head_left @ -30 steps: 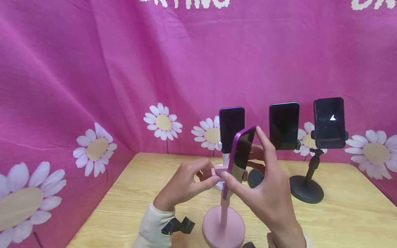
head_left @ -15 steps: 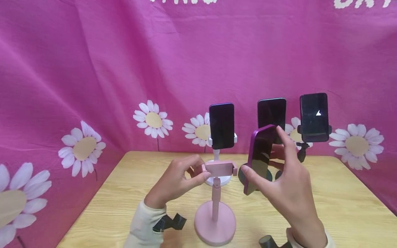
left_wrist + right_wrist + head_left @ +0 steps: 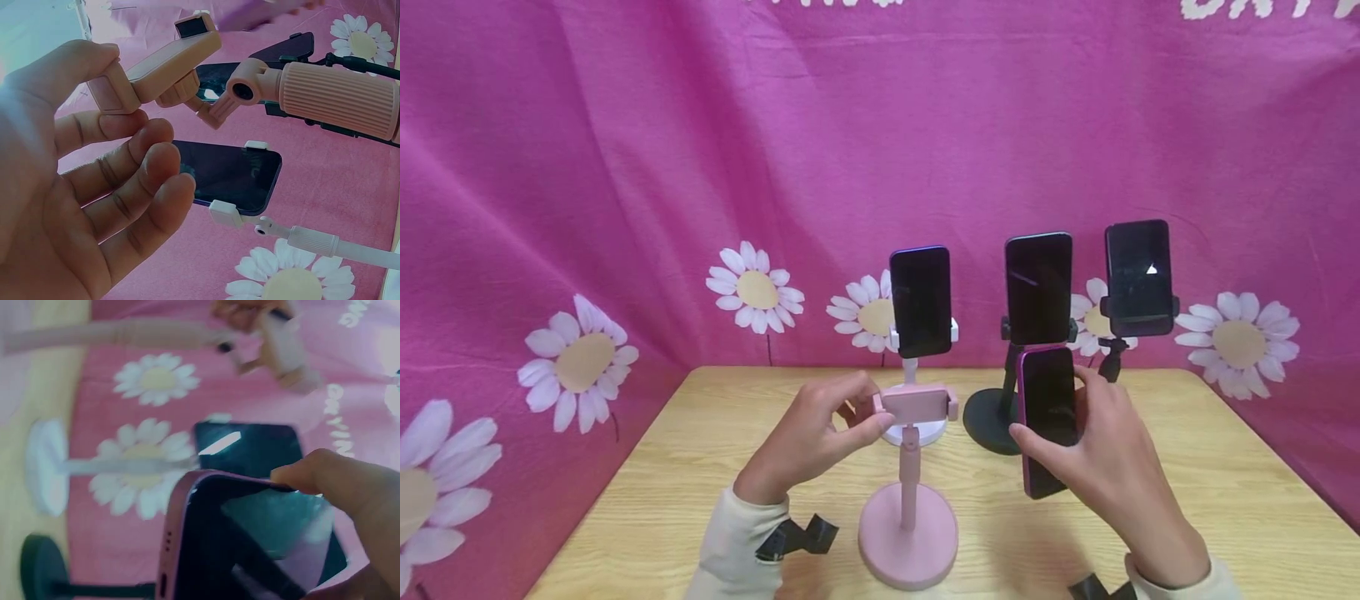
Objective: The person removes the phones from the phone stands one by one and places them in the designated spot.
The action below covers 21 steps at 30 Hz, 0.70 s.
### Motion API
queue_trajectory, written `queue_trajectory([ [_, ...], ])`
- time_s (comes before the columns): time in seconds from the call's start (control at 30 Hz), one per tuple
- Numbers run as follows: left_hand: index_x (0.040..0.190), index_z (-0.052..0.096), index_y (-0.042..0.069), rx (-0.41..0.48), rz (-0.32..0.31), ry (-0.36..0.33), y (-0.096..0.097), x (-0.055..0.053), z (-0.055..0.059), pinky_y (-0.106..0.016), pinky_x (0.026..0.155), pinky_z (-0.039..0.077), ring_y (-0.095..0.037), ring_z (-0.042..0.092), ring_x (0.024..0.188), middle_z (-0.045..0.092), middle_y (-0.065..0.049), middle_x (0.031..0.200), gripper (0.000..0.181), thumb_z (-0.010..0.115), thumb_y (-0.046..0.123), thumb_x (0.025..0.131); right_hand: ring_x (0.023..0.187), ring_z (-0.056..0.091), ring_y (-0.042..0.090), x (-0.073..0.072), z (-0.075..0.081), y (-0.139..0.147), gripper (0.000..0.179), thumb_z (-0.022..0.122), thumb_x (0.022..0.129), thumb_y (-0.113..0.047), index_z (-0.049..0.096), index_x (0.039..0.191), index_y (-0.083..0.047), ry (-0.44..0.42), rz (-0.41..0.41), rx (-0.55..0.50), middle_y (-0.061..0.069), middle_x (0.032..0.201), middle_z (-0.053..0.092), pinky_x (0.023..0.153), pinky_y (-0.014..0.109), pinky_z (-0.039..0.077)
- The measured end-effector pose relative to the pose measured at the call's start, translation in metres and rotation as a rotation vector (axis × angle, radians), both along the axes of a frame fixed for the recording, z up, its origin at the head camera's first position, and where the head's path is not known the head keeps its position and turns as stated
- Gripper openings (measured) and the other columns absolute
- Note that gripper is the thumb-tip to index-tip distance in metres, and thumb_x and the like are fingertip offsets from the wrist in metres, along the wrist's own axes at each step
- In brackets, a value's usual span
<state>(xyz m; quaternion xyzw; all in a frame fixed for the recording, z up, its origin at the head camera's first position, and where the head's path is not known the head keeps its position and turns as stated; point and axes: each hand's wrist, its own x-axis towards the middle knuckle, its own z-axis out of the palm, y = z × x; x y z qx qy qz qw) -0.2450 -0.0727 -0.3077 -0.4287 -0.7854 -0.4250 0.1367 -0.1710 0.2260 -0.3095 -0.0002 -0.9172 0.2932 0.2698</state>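
Note:
A pink phone stand (image 3: 908, 533) with a round base stands upright at the front middle of the table. My left hand (image 3: 820, 429) pinches the left end of its clamp (image 3: 917, 406) between thumb and fingers; the left wrist view shows the thumb on the clamp's end piece (image 3: 112, 94). Nothing sits in the clamp. To the right, my right hand (image 3: 1105, 454) grips a phone with a purple-pink edge (image 3: 1049, 417) by its two sides, upright, screen facing the head camera. In the right wrist view this phone (image 3: 206, 544) shows its bottom edge, with my thumb at its side.
Behind stand a white stand holding a phone (image 3: 921, 300), a black stand (image 3: 992, 421) holding a second phone (image 3: 1039, 287), and a black stand holding a third phone (image 3: 1138, 279). A pink cloth with daisies (image 3: 850, 150) hangs behind the wooden table (image 3: 647, 500).
My right hand has drawn the purple-edged phone away from the pink clamp to the right and turned its screen forward. My left hand has stayed on the clamp's end.

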Motion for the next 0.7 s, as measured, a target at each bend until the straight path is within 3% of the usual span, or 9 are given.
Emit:
queue_trajectory([
  [0.1,0.089,0.061,0.018,0.0,-0.001,0.006,-0.001,-0.001,0.0,-0.027,0.065,0.053,-0.007,0.058,0.07,0.058,0.012,0.074,0.009,0.07,0.02,0.088,0.088,0.051,0.033,-0.009,-0.015,0.01,0.096,0.08,0.07,-0.053,0.039,0.134,0.005,-0.146,-0.04,0.011,0.022,0.101,0.05,0.063,0.042,0.047],
  [0.23,0.09,0.061,0.017,-0.001,-0.005,0.006,-0.001,-0.001,0.0,-0.027,0.065,0.054,-0.007,0.058,0.07,0.059,0.012,0.075,0.009,0.07,0.02,0.088,0.088,0.054,0.044,-0.021,-0.043,0.021,0.104,0.077,0.07,-0.055,0.033,0.132,0.017,-0.32,-0.089,0.086,0.036,0.106,0.048,0.07,0.056,0.052],
  [0.3,0.09,0.061,0.017,-0.004,-0.004,0.002,-0.002,-0.001,0.0,-0.027,0.065,0.054,-0.007,0.058,0.07,0.059,0.012,0.075,0.009,0.07,0.02,0.089,0.085,0.055,0.046,-0.026,-0.057,0.025,0.109,0.076,0.069,-0.056,0.029,0.135,0.016,-0.391,-0.092,0.124,0.041,0.107,0.046,0.072,0.06,0.051],
  [0.4,0.09,0.06,0.017,-0.009,0.002,-0.007,-0.002,-0.001,-0.001,-0.027,0.066,0.054,-0.008,0.058,0.07,0.059,0.012,0.075,0.01,0.07,0.02,0.088,0.076,0.056,0.042,-0.032,-0.075,0.029,0.11,0.074,0.07,-0.058,0.024,0.143,0.007,-0.488,-0.069,0.166,0.042,0.106,0.047,0.065,0.057,0.052],
  [0.5,0.089,0.061,0.017,-0.008,0.004,-0.009,-0.001,-0.001,-0.001,-0.027,0.066,0.054,-0.008,0.058,0.07,0.059,0.011,0.075,0.01,0.07,0.02,0.088,0.069,0.054,0.036,-0.036,-0.09,0.028,0.104,0.074,0.071,-0.056,0.027,0.146,-0.001,-0.547,-0.041,0.2,0.038,0.101,0.049,0.056,0.049,0.051],
  [0.7,0.088,0.061,0.015,-0.004,-0.002,-0.002,0.0,-0.001,0.0,-0.028,0.065,0.054,-0.009,0.058,0.07,0.059,0.009,0.074,0.01,0.069,0.021,0.089,0.065,0.052,0.032,-0.038,-0.109,0.024,0.095,0.074,0.068,-0.048,0.038,0.141,0.0,-0.582,-0.031,0.296,0.03,0.093,0.051,0.052,0.043,0.045],
])
